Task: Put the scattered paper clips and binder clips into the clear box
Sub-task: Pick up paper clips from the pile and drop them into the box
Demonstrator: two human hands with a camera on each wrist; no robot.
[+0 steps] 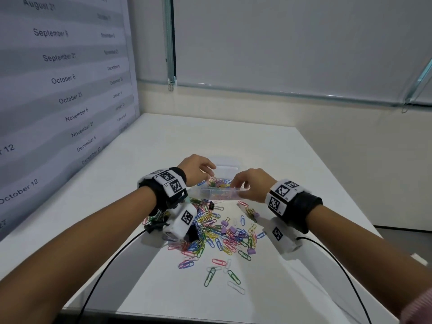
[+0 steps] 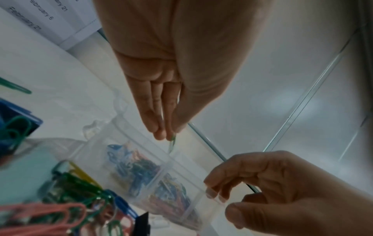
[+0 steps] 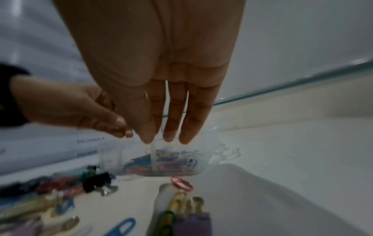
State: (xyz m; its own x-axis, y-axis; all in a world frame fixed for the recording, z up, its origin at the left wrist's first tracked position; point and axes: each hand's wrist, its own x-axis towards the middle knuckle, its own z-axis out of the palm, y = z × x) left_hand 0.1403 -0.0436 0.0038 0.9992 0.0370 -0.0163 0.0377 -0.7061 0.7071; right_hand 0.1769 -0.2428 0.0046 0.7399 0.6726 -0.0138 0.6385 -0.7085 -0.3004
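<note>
The clear box point(image 1: 219, 196) point(image 2: 161, 170) point(image 3: 113, 159) stands open on the white table point(image 1: 268, 148), with coloured clips lying in its compartments. My left hand point(image 1: 209, 176) point(image 2: 167, 137) point(image 3: 121, 131) hovers over the box's left part and pinches a green paper clip point(image 2: 172, 143) between thumb and fingertips. At the box's right end, my right hand point(image 1: 236, 185) point(image 2: 222, 201) point(image 3: 159, 138) holds the wall between fingers and thumb. Scattered paper clips point(image 1: 210, 230) lie in a heap in front of the box, mixed with purple binder clips point(image 1: 225, 222) and a black binder clip point(image 1: 211, 205) point(image 3: 96, 180).
The box's lid point(image 1: 225, 166) lies open behind it. A large date poster point(image 1: 58, 78) covers the wall along the table's left side. Black cables point(image 1: 105, 265) run from both wrists over the table's front edge. The table's right edge drops off beyond my right arm.
</note>
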